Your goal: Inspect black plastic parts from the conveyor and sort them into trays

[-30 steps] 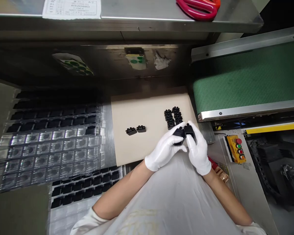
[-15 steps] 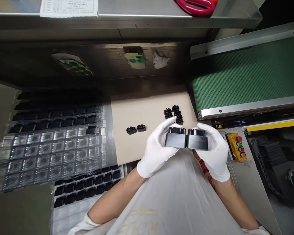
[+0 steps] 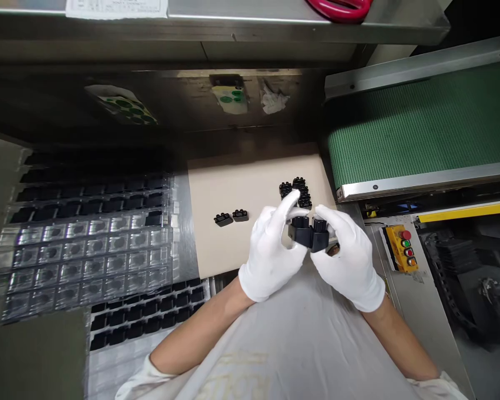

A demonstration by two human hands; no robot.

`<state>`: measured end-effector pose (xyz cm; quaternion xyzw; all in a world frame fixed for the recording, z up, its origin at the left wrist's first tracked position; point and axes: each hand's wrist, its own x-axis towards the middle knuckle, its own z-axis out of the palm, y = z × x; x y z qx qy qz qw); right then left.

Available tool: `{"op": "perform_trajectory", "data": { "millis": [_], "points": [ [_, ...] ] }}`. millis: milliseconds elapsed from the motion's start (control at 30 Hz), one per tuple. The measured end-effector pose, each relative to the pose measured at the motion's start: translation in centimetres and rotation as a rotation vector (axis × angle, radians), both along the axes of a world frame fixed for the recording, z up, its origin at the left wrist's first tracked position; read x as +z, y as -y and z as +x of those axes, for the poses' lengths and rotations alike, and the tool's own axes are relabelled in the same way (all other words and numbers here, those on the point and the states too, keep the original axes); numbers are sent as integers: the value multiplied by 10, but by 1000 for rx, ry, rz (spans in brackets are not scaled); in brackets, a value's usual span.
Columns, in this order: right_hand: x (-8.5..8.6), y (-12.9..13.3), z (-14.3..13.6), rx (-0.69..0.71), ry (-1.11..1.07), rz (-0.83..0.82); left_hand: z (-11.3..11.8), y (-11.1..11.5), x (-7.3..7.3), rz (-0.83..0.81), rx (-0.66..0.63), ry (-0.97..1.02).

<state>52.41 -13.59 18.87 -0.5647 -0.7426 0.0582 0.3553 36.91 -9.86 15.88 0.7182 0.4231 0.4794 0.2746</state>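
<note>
In white gloves, both hands are raised in front of my apron, over the near edge of a beige board (image 3: 250, 172). My left hand (image 3: 273, 253) is closed on a black plastic part (image 3: 301, 233) with short stubs on top. A similar black plastic part (image 3: 320, 239) is gripped by my right hand (image 3: 348, 258). The two parts stand side by side, nearly touching, stubs upward. Beyond my fingers a cluster of several black parts (image 3: 299, 186) sits on the board, partly hidden by my left hand. Two more black parts (image 3: 232, 217) lie farther left.
Clear plastic trays (image 3: 87, 244), some pockets holding black parts, stand at the left; another tray (image 3: 150, 316) lies nearer. A green conveyor belt (image 3: 416, 122) runs at the right, above a yellow button box (image 3: 402, 248). Red-handled scissors (image 3: 344, 8) rest on the metal shelf (image 3: 233, 30).
Both hands have turned the two black parts, so their broad front faces now show narrower and angled. My fingers have come closer together around them. The parts on the board have not moved.
</note>
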Motion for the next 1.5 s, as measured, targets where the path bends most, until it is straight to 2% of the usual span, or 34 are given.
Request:
{"op": "perform_trajectory", "data": {
  "millis": [67,100,167,233,300,333,400,467,500,567,633,700,767,833,933,1000,1067,1133,1233,1400,1500],
  "points": [
    [-7,-2,1,-13,8,-22,0,-1,-4,-18,7,-21],
    [-12,-3,3,-20,-12,-48,0,-3,-8,-103,-19,0],
    [-28,-4,11,-49,-164,-175,-3,-8,-21,-448,-141,145],
    [-49,-2,21,-109,-492,-431,-9,-12,-39,-922,-298,419],
    [-74,4,32,-193,-831,-689,-19,-11,-61,-1298,-419,735],
    [-86,8,37,-241,-955,-763,-26,-9,-71,-1413,-450,869],
    [-108,16,43,-320,-1108,-813,-38,-1,-88,-1516,-465,1042],
    [-122,19,44,-349,-1285,-877,-46,6,-98,-1533,-454,1063],
    [-126,18,42,-360,-1401,-935,-47,8,-102,-1528,-448,1004],
    [-130,8,37,-350,-1551,-1007,-46,5,-105,-1467,-402,774],
    [-129,-14,32,-314,-1568,-990,-42,-12,-109,-1360,-306,509],
    [-130,-48,30,-219,-1468,-939,-38,-41,-112,-1221,-228,288],
    [-138,-93,34,-175,-1359,-887,-36,-83,-117,-1060,-236,90],
    [-154,-144,43,-265,-1204,-811,-32,-132,-123,-886,-298,-139],
    [-189,-210,56,-449,-860,-740,-16,-204,-134,-736,-353,-581],
    [-211,-236,60,-491,-741,-736,2,-240,-143,-672,-391,-870],
    [-228,-247,59,-476,-721,-764,21,-262,-152,-662,-449,-1036],
    [-239,-245,56,-447,-717,-806,36,-270,-160,-695,-516,-1091],
    [-246,-235,54,-414,-731,-871,47,-269,-167,-733,-592,-1106],
    [-248,-225,61,-383,-769,-910,38,-254,-175,-706,-607,-1018],
    [-247,-222,63,-368,-790,-915,32,-235,-188,-612,-545,-872]
  ]
}}
